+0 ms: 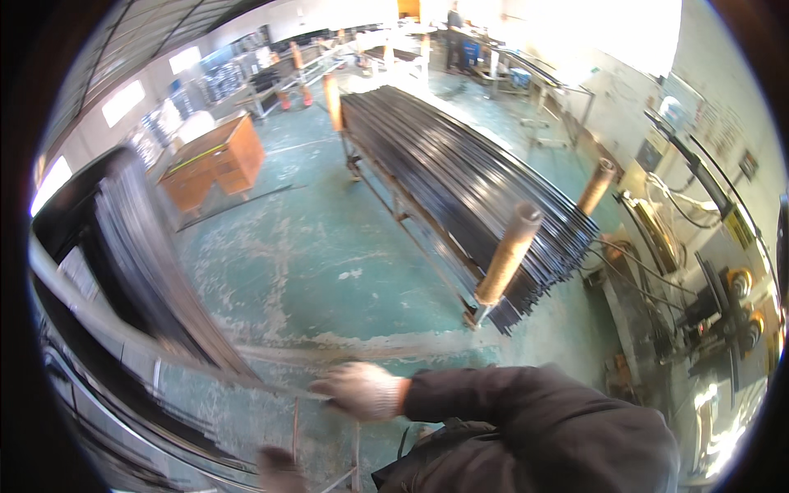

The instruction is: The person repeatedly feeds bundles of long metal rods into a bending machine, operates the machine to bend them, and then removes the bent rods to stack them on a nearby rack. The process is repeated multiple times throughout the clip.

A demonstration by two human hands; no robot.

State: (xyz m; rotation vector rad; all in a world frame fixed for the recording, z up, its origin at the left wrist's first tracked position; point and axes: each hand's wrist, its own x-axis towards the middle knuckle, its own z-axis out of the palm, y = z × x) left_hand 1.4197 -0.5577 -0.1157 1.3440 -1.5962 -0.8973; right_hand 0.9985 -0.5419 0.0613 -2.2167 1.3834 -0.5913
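Note:
My right hand (362, 391), in a pale knit glove and dark sleeve, reaches across to the left at the lower middle. Its fingers are closed at the end of a long grey metal bar (164, 352), which stretches away to the left rim and looks bent by the lens. At the lower edge is my left hand (279, 471), dark and smeared by motion; its fingers cannot be made out. A bundle of long dark metal profiles (152, 255) lies at the left beyond the bar, blurred too.
A rack heaped with long dark metal profiles (460, 172) stands ahead, with brown-wrapped posts (509, 251) at its corners. An orange-brown box (215, 164) sits on the green floor at the far left. Machinery with cables (657, 214) lines the right wall. Another person (454, 37) stands far back.

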